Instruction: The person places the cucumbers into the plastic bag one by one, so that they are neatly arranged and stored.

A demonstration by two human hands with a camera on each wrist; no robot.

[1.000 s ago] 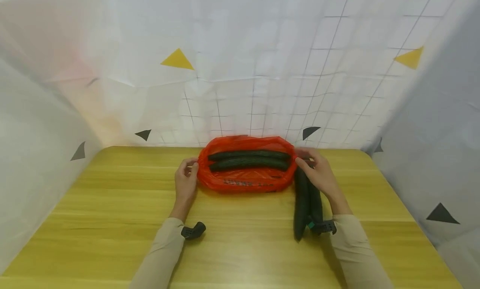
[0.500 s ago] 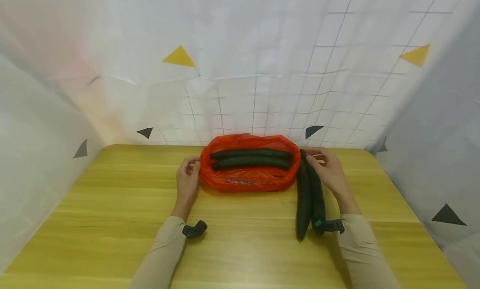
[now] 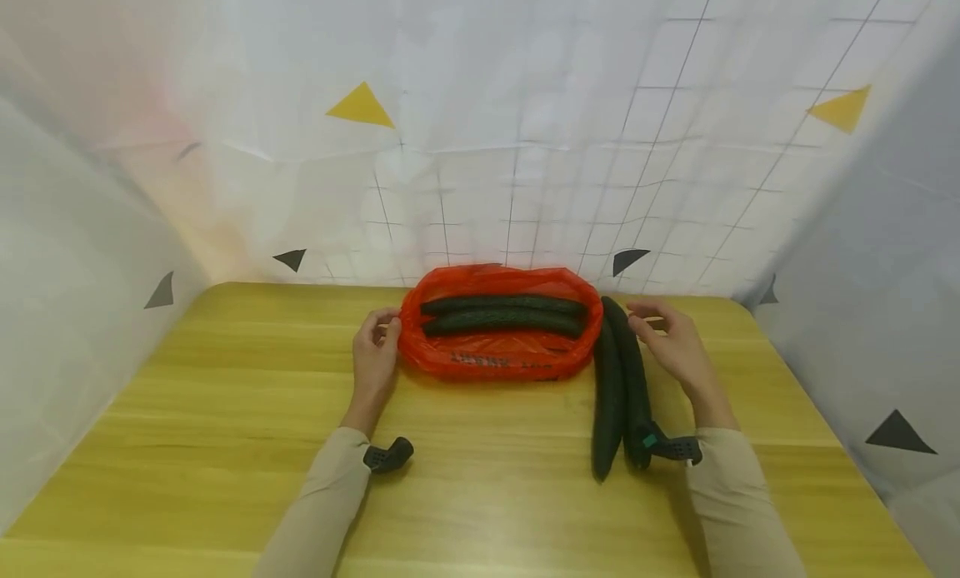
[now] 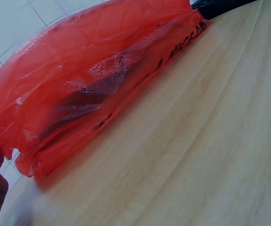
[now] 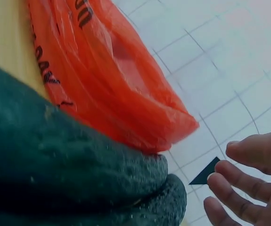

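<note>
A red plastic bag (image 3: pixel 498 366) with printed letters lies at the back middle, its mouth spread wide. Two cucumbers (image 3: pixel 504 320) lie side by side inside it. My left hand (image 3: pixel 375 345) is at the bag's left end; in the left wrist view its fingertips touch the plastic, with the thumb apart from them. Two more cucumbers (image 3: pixel 609 403) lie lengthwise on the table, just right of the bag. My right hand (image 3: pixel 671 341) is beside their far ends, fingers spread and holding nothing, as the right wrist view shows.
The wooden table (image 3: pixel 480 495) ends at a white sheet (image 3: pixel 480 145) marked with grid lines and triangles. More white sheeting (image 3: pixel 885 311) stands along the right side, and on the left too. A camera is strapped to each wrist.
My right hand has come away from the bag's right end and moved right, past the far ends of the loose cucumbers. The left hand has stayed at the bag's left end.
</note>
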